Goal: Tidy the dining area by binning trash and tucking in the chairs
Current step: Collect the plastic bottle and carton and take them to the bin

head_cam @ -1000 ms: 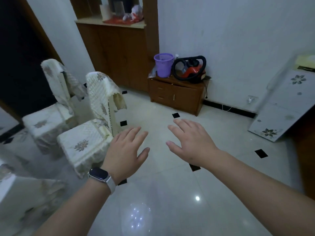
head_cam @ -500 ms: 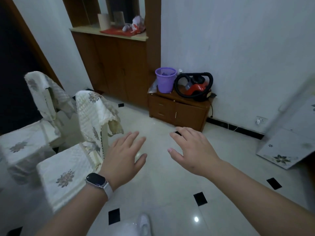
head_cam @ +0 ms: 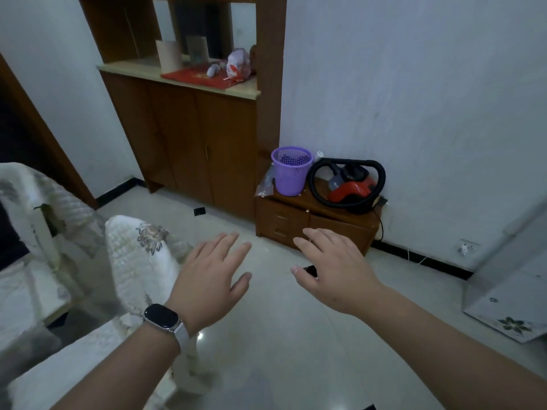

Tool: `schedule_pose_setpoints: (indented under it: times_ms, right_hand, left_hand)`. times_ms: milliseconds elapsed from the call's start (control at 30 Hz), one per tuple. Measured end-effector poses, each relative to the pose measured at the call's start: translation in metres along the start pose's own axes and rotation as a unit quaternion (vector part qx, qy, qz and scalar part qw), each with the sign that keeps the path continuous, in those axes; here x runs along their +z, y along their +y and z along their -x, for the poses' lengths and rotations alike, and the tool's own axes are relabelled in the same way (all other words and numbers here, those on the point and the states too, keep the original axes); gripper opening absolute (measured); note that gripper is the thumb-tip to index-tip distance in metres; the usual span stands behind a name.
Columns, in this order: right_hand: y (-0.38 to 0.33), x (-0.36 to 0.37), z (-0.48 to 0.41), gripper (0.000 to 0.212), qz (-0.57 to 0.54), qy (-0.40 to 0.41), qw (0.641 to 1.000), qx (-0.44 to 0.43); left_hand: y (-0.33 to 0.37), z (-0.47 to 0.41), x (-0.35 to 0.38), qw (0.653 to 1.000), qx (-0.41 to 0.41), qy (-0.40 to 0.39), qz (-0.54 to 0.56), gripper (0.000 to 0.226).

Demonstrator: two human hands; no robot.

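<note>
fingers spread wide on both the left hand [head_cam: 211, 279] and right hand [head_cam: 333, 273], holding nothing, mid-frame over the floor. nearest chair [head_cam: 139, 261] stands at lower left, just beside the left hand; purple bin [head_cam: 291, 171] sits on the low cabinet [head_cam: 313, 229] at centre. best to grip the chair's backrest top and push squarely. no writing is readable.

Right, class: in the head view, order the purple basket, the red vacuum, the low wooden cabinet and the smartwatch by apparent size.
1. low wooden cabinet
2. red vacuum, hose loop included
3. purple basket
4. smartwatch, smallest, even though it sits nearest the camera.
</note>
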State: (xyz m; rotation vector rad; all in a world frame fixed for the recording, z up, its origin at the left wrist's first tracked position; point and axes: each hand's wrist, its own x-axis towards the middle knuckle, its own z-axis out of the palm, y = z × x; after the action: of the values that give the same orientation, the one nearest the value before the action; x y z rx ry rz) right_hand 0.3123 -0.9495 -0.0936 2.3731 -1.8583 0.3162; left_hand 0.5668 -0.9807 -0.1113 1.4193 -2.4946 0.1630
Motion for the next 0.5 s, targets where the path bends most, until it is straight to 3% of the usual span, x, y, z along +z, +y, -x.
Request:
schedule_pose_setpoints:
  times_ms: [500]
  right_hand:
    - [0.108,0.077,-0.240,0.057,-0.068,-0.006,0.996,-0.065]
  left_hand:
    - [-0.075,-0.220,0.064,0.997,-0.054,-0.027,-0.051,0.054]
